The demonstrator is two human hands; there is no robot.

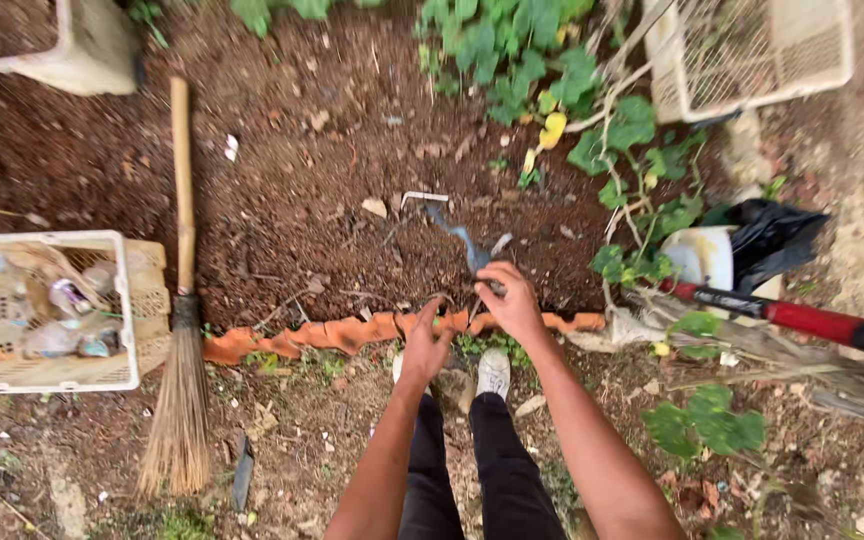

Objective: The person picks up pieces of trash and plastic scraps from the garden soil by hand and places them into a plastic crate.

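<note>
A thin grey-blue strip (464,240), bent and partly blurred, sticks up from the dark soil bed (302,150) at the centre of the frame. The right hand (512,300) is closed around its lower end, just above the orange scalloped edging (342,330) that borders the bed. The left hand (424,345) hangs beside it with fingers loosely spread, holding nothing and touching the edging or just over it; which one cannot be told. The strip looks partly lifted, its far end resting on the soil, where scraps of litter lie scattered. At the left a broom (182,300) lies across the bed's edge, next to a white crate (122,300) with rubbish in it. At the right are a red-handled tool (812,320), a black bag (772,235) and leafy vines (612,140).
</note>
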